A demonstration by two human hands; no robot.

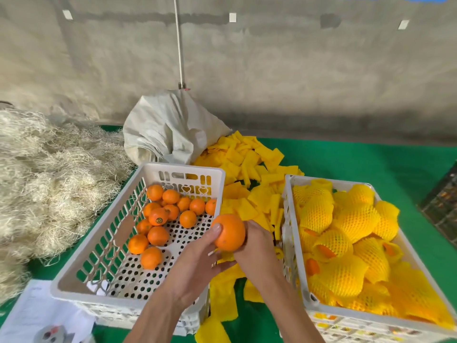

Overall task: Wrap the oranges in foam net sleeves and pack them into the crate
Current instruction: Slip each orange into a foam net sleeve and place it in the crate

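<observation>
My left hand (195, 263) grips a bare orange (230, 232) above the gap between the two crates, with its thumb on the top left of the fruit. My right hand (257, 248) curls round the orange's right side, and its fingertips are hidden behind the fruit. A strip of yellow foam net sleeve (227, 256) shows just under the orange, between my hands. The left white crate (81, 258) holds several bare oranges (158, 235). The right white crate (295, 263) is heaped with sleeved oranges (356, 219).
Loose flat yellow sleeves (249, 174) lie in a pile between and behind the crates on the green table (371, 162). Behind them slumps a white woven sack (168, 129). Straw-like fibre (44, 181) covers the left. Papers (37, 315) lie at the front left, and a dark crate (442, 206) stands at the right edge.
</observation>
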